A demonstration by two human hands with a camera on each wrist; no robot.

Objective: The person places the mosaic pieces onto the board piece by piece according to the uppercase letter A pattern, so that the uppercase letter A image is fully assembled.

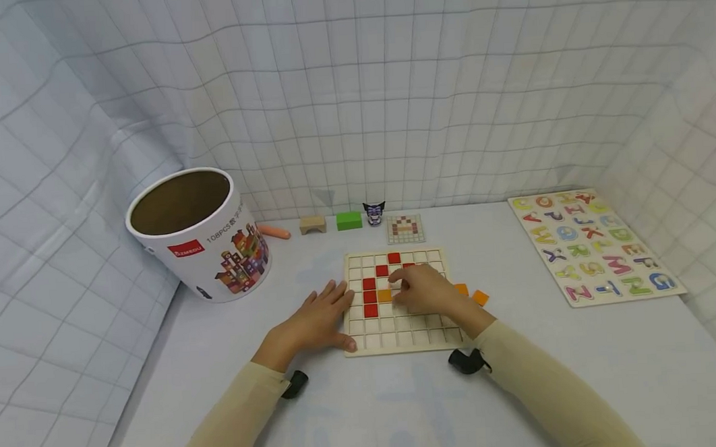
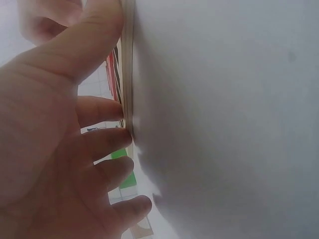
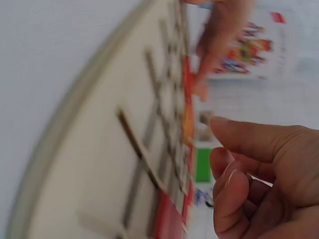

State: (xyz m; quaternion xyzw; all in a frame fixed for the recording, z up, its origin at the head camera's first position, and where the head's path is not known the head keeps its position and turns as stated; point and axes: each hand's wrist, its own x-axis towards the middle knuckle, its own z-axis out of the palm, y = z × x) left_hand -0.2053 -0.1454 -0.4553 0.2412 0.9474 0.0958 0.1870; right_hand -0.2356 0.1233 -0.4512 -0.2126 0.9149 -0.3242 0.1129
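A wooden grid board (image 1: 394, 341) lies flat, with several red square tiles (image 1: 370, 297) and one orange tile (image 1: 385, 295) in its cells. My left hand (image 1: 317, 320) rests at the board's left side, fingers spread and thumb near the front corner. In the left wrist view, its fingertips (image 2: 117, 137) touch the board's edge. Over the middle of the board hovers my right hand (image 1: 422, 289), its fingers bent. The right wrist view shows a gap between thumb and index finger (image 3: 222, 158), with nothing held there. Two loose orange tiles (image 1: 480, 298) lie by the board's right edge.
Behind the board lie a small pattern card (image 1: 405, 229), a figurine (image 1: 374, 213), a green block (image 1: 348, 220), a wooden arch block (image 1: 312, 224) and an orange stick-like piece (image 1: 275, 232). A large white bucket (image 1: 213, 251) stands at left, a letter puzzle board (image 1: 554, 260) at right.
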